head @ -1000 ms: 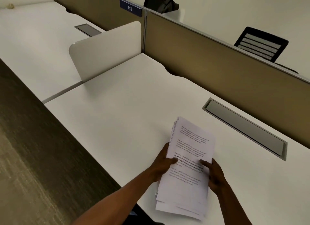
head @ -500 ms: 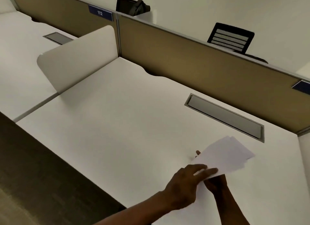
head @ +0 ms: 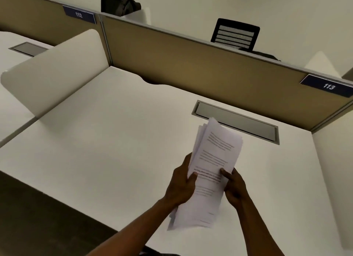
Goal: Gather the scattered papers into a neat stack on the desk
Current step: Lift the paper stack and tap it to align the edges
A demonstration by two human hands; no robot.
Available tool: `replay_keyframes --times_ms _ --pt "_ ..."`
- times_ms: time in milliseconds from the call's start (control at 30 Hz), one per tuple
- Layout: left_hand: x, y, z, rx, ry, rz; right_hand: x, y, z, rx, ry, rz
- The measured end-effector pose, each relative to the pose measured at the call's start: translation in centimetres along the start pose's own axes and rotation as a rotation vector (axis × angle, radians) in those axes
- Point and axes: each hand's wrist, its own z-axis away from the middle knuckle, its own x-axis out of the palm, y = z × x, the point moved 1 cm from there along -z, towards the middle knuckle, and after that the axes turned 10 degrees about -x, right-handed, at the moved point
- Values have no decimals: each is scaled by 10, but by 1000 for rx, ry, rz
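Presently both hands, left hand [head: 181, 185] and right hand [head: 235, 189], grip the papers [head: 212, 171] by their sides above the desk [head: 114, 141] near its front edge, likely to square them.

Papers [head: 212, 171] text blurred, unreadable; fingers [head: 188, 158] behind mostly hidden.

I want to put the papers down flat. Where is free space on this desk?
Both hands, left and right, hold the papers above the desk. The widest bare patch lies left of them, between the white divider and the front edge. It is tighter beside the cable tray.
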Motion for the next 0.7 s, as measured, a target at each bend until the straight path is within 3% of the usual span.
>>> replay_keyframes --times_ms 100,200,433,700 --pt "-23 -13 -16 -248 -43 115 5 -8 -1 7 27 57" --pt "-36 -24 -30 -371 -138 221 8 -13 -5 -19 77 98" --pt "-49 -9 -57 -324 -39 264 33 -40 5 -374 98 221" --pt "-37 10 -74 -152 -14 240 24 -53 13 -512 170 82"
